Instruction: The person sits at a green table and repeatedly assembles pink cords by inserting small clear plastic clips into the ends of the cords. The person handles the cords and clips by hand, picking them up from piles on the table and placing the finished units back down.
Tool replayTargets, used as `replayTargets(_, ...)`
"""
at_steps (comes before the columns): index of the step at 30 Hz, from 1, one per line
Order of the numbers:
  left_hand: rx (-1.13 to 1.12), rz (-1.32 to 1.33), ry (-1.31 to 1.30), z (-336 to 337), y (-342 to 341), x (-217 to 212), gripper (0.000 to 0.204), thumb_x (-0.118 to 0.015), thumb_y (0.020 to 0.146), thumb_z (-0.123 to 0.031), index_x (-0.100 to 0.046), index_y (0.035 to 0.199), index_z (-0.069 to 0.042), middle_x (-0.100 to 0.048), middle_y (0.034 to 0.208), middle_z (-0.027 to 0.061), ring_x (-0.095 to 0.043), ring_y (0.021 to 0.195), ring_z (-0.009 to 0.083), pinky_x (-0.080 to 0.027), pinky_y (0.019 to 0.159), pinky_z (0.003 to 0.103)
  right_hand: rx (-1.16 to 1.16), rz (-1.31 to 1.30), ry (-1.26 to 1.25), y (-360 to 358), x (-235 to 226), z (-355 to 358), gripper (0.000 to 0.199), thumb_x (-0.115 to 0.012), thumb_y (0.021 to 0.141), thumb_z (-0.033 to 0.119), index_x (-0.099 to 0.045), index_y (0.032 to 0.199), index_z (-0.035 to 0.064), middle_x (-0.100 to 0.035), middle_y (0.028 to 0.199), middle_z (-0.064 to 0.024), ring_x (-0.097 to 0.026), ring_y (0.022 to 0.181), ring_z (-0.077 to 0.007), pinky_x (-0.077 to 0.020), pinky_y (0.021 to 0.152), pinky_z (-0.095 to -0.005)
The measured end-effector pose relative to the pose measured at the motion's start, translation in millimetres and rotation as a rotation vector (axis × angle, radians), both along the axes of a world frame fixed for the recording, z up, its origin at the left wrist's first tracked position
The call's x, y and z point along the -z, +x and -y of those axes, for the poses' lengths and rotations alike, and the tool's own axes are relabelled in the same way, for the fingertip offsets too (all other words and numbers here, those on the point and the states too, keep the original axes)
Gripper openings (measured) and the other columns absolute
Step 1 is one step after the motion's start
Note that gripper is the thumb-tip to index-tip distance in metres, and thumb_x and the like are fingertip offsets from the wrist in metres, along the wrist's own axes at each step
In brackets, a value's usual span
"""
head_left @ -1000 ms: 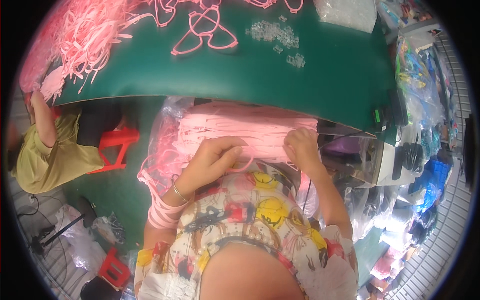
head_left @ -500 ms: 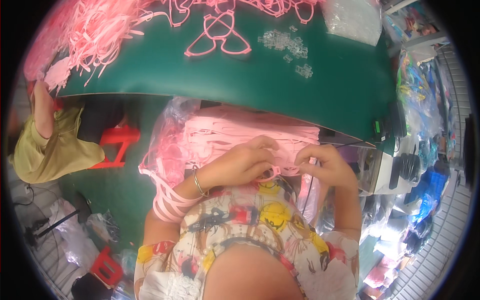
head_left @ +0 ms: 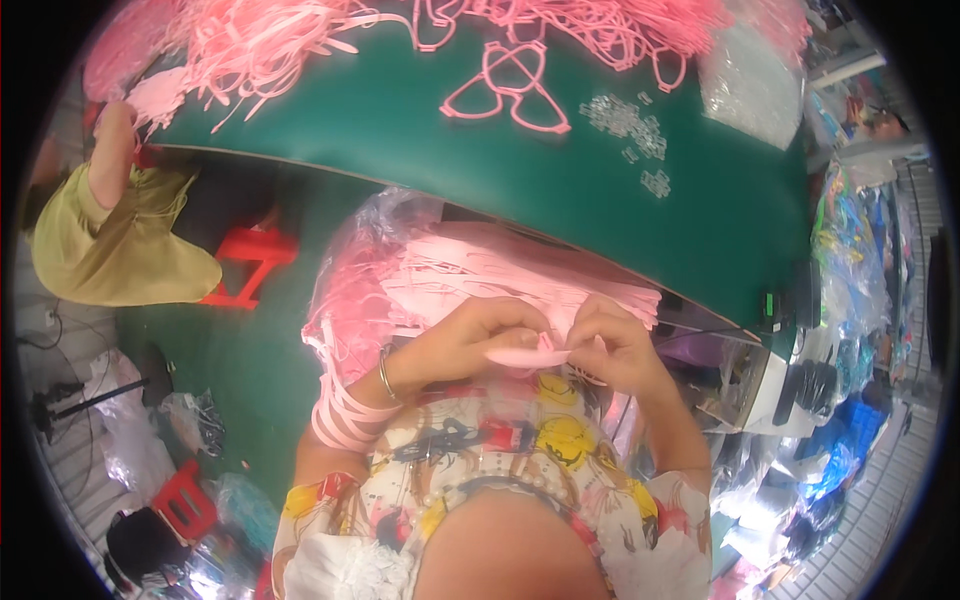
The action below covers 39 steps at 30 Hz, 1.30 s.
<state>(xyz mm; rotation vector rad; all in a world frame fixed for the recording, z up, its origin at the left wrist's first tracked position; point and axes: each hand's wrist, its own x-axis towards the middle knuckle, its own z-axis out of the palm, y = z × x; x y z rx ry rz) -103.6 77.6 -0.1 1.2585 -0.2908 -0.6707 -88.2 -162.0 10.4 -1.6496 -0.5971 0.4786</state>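
My left hand point(head_left: 475, 340) is closed, fingers bent round one end of a flat, soft-looking pink strap point(head_left: 528, 357). Against its other end, my right hand point(head_left: 615, 348) pinches with thumb and fingertips. The two hands nearly meet in front of my chest; a thin loop hangs below the right fingers, and what lies between the fingertips is partly hidden. Several pink straps point(head_left: 345, 415) loop over my left forearm beside a metal bangle point(head_left: 386, 372). Just beyond my hands, a thick stack of pink straps point(head_left: 480, 268) lies below the table edge, with clear plastic wrap point(head_left: 385, 215) at its left.
On the green table point(head_left: 380, 130) lie a pink looped frame point(head_left: 515, 75), small clear plastic clips point(head_left: 628, 128), a heap of pink strips point(head_left: 255, 50) and a clear bag point(head_left: 750, 90). At left, a person in olive clothing point(head_left: 115, 240) sits near a red stool point(head_left: 255, 260).
My right hand has moved left and closed in beside my left hand. The pink strap now shows stretched between them. The view has shifted, so the table things sit farther right.
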Motion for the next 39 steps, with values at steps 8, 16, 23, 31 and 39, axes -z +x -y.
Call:
replayTargets(8,-0.118,-0.253,-0.085,-28,-16,-6,0.018,-0.050,0.092,-0.006,-0.059,0.105,0.002,-0.060,0.094,0.0051,-0.059,0.087,0.0109,-0.050,0.076,0.026,-0.015,-0.674,0.056,1,-13,-32,0.010,-0.058,0.091,0.012,-0.061,0.091,0.0021,-0.054,0.073,0.0027,-0.047,0.062,-0.0020,-0.0365,0.054,-0.0170)
replayTargets(16,-0.245,-0.261,-0.049,-48,-22,-17,0.016,-0.052,0.093,-0.011,-0.062,0.099,-0.001,-0.057,0.090,-0.0010,-0.051,0.080,0.0051,-0.041,0.067,0.020,-0.002,-0.711,0.008,10,-7,-39,0.016,-0.060,0.091,0.013,-0.063,0.097,-0.0014,-0.054,0.069,0.0040,-0.046,0.060,-0.0023,-0.0382,0.054,-0.0194)
replayTargets(23,-0.206,-0.285,-0.058,-50,-21,-24,0.014,-0.052,0.093,-0.013,-0.061,0.097,-0.003,-0.057,0.084,-0.0033,-0.049,0.075,0.0017,-0.036,0.060,0.018,-0.045,-0.727,-0.043,13,-8,-42,0.018,-0.060,0.090,0.015,-0.065,0.096,-0.0015,-0.053,0.067,0.0044,-0.045,0.059,-0.0024,-0.0369,0.053,-0.0190)
replayTargets(31,-0.144,-0.209,-0.055,-37,-17,-4,0.013,-0.053,0.094,-0.011,-0.060,0.099,-0.002,-0.060,0.083,-0.0013,-0.052,0.074,0.0037,-0.041,0.060,0.020,-0.061,-0.765,-0.006,13,-5,-50,0.017,-0.060,0.090,0.017,-0.064,0.096,0.0012,-0.053,0.068,0.0046,-0.044,0.057,-0.0025,-0.0345,0.051,-0.0195)
replayTargets(39,-0.248,0.312,0.375,-19,-11,4,0.016,-0.056,0.090,-0.010,-0.061,0.099,0.003,-0.061,0.079,0.0079,-0.058,0.073,0.0118,-0.048,0.064,0.028,0.088,0.521,-0.318,-3,0,-60,0.018,-0.070,0.075,0.008,-0.059,0.089,0.0035,-0.056,0.101,-0.0154,-0.058,0.070,-0.0256,-0.0456,0.062,-0.0321)
